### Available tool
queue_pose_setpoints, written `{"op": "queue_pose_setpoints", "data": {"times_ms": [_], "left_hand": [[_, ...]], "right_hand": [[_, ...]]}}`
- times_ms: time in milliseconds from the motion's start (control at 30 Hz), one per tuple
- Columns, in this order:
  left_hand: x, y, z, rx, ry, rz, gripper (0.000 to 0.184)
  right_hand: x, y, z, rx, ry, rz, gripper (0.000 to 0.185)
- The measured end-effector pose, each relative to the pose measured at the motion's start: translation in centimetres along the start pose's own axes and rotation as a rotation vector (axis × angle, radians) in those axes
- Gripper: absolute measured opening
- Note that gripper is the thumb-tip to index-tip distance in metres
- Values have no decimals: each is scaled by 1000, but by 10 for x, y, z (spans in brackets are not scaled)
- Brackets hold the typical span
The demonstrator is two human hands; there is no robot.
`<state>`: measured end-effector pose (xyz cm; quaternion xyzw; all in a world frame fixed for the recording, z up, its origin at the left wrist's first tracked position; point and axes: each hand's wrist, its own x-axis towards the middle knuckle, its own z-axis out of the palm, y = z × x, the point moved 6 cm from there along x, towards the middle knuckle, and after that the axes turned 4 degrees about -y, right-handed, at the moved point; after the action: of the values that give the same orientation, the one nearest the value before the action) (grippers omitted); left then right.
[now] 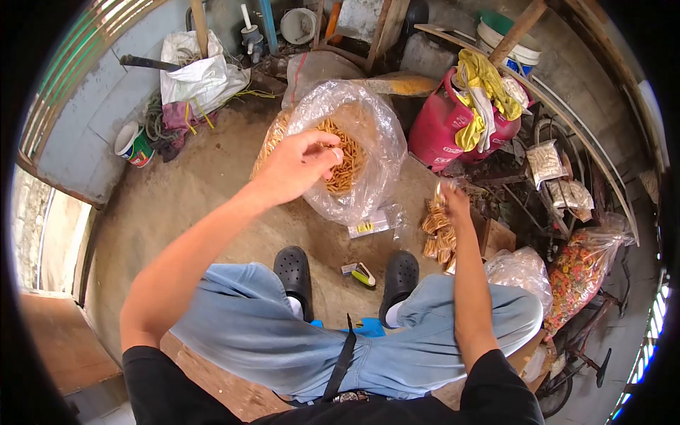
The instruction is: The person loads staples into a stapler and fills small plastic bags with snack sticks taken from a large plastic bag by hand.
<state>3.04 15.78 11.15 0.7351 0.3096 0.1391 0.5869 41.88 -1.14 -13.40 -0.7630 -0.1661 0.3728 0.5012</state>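
Observation:
My left hand [303,164] hovers over the mouth of a large clear plastic bag [379,138] on the floor. Its fingers are curved and apart, and I make out nothing held in them. Inside the bag lies a mass of brown stick-shaped snacks [343,166]. On the right, my right hand [457,202], slightly blurred, has its fingers closed on a small snack packet [440,193]. Below that hand is a pile of filled snack packets [440,239]. Flat clear plastic packaging with a yellow label [368,225] lies at the bag's near edge.
A green stapler [363,275] lies between my shoes. Red gas cylinders [443,124] with a yellow cloth [485,92] stand at the back right. On the right are a bag of colourful snacks [584,265] and a bicycle. A white sack [198,78] sits at the back left.

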Motion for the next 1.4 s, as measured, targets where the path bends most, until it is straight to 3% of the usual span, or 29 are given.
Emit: {"op": "queue_pose_setpoints", "data": {"times_ms": [133,267,367,433,500,533,600,700,767,833,1000,1100,1200,1333,1400], "left_hand": [[2,-5,-21,-24,43,5,33],[-1,1,-32,-43,101,16,32],[-1,1,-35,-38,125,12,32],[-1,0,-37,-38,134,24,32],[-1,2,-38,-42,156,65,37],[0,1,-38,-43,159,63,37],[1,1,-39,-6,168,62,32],[4,-1,-40,37,146,33,27],[6,-1,-40,40,162,1,25],[6,0,-39,44,174,-31,24],[8,1,-37,139,160,-48,26],[9,0,-37,178,170,19,27],[7,2,-36,189,177,29,25],[7,1,-34,197,194,11,23],[9,1,-33,204,208,93,21]], "right_hand": [[18,168,-39,-21,151,408,8],[28,271,-57,-107,238,377,9],[68,337,-87,-717,184,218,10],[56,319,-93,-670,363,262,11],[50,307,-84,-855,96,448,26],[41,290,-78,-858,94,447,26],[14,239,-69,-1070,403,326,28],[-20,166,-38,-881,466,218,33],[-20,139,-12,-784,378,25,35],[4,145,21,-502,144,27,32],[7,124,100,-730,-13,-235,23],[3,129,127,-806,-134,-143,31],[-6,126,142,-995,-89,-198,40],[-4,126,156,-869,-36,-191,44],[-4,129,162,-886,-41,-78,60]]}}
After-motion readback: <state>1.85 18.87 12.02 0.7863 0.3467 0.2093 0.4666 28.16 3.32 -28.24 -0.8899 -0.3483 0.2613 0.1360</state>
